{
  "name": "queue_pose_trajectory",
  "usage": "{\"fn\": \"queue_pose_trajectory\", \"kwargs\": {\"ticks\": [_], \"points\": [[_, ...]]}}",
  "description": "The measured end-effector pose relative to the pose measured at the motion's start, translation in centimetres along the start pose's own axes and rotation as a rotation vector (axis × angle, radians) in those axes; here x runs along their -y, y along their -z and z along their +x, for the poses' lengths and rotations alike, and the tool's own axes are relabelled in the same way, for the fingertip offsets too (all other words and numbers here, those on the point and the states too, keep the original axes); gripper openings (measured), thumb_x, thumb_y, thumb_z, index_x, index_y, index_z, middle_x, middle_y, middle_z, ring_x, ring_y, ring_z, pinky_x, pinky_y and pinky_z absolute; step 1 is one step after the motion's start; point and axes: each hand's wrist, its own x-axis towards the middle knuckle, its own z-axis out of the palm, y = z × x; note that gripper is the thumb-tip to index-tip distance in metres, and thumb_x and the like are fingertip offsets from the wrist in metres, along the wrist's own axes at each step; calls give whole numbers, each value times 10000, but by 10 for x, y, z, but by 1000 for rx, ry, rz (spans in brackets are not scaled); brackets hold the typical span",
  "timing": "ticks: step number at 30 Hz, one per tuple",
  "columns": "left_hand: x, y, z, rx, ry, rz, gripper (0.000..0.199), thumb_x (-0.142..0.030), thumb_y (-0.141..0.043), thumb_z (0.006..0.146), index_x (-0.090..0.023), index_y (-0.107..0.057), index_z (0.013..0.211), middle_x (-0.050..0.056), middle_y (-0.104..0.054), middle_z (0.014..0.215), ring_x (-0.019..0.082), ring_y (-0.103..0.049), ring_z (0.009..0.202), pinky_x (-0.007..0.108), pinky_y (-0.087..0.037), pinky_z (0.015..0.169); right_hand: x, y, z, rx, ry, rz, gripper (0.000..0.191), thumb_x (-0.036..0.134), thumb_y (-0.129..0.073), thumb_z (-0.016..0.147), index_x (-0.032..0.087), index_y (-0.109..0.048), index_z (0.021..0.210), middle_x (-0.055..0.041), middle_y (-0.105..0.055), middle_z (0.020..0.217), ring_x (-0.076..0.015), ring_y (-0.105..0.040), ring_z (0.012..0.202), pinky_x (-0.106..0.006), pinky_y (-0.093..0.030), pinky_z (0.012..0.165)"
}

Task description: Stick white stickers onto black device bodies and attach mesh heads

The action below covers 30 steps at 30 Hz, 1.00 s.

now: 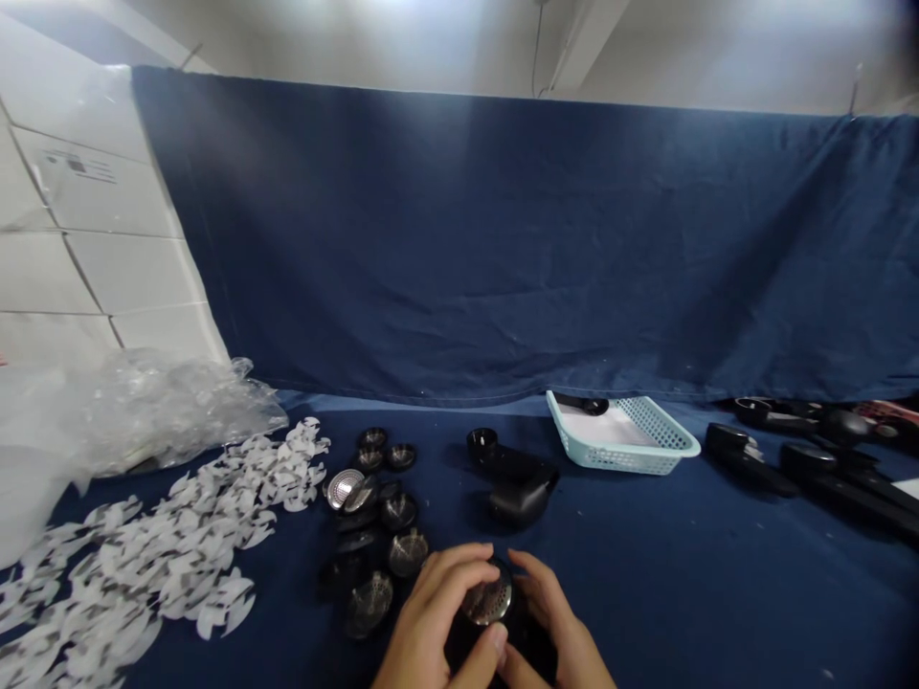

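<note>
Low in the middle of the head view, my left hand and my right hand curl around a dark part topped by a round perforated metal cap. My left fingers and thumb grip the cap at its rim. My right fingers wrap the dark part from the other side, and its lower portion is hidden between my palms. Left of my hands lies a loose group of round black caps with perforated faces; one silvery perforated disc faces up. Beyond my hands rests a black curved handle-like housing with a round socket.
Many thin white curved pieces spread over the left of the blue table, beside clear plastic bags. A light-blue basket holds a black part. Several black housings lie at right. A blue cloth hangs behind.
</note>
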Motion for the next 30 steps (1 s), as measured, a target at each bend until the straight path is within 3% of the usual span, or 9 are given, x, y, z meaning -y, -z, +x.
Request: {"fn": "queue_pose_trajectory", "kwargs": {"ticks": [8,12,16,26,30], "points": [[0,1,-3,13,65,3,444,-146,-635,809,-281,-561,1225,56,-617,1297,246,-616,1175,381,-543,989,3,-2,-2,-16,-5,8,754,350,-641,761,192,-285,1406,-160,-656,1217,-295,-635,1152,-420,-498,986],[0,2,0,72,46,40,571,-140,-624,817,-316,-482,1341,44,-571,1378,254,-573,1234,426,-506,1038,6,-1,-2,3,0,12,730,339,-641,771,200,-295,1399,-149,-659,1213,-282,-646,1133,-412,-498,986],[-2,5,3,121,23,29,675,-121,-615,814,-326,-407,1421,29,-596,1348,229,-579,1212,373,-511,1031,7,1,-2,18,21,32,740,368,-658,783,204,-289,1403,-145,-675,1183,-290,-650,1131,-416,-503,977],[1,2,1,188,147,-142,668,-108,-651,790,-326,-487,1399,30,-561,1402,238,-564,1261,350,-472,1078,4,3,-2,37,35,61,727,342,-666,782,210,-302,1398,-160,-660,1237,-300,-632,1170,-415,-505,977],[0,2,2,185,157,-231,702,-86,-674,770,-358,-491,1390,3,-581,1371,216,-578,1240,316,-474,1071,8,3,-2,41,50,68,722,428,-663,785,208,-326,1384,-160,-657,1237,-301,-629,1174,-418,-493,991]]}}
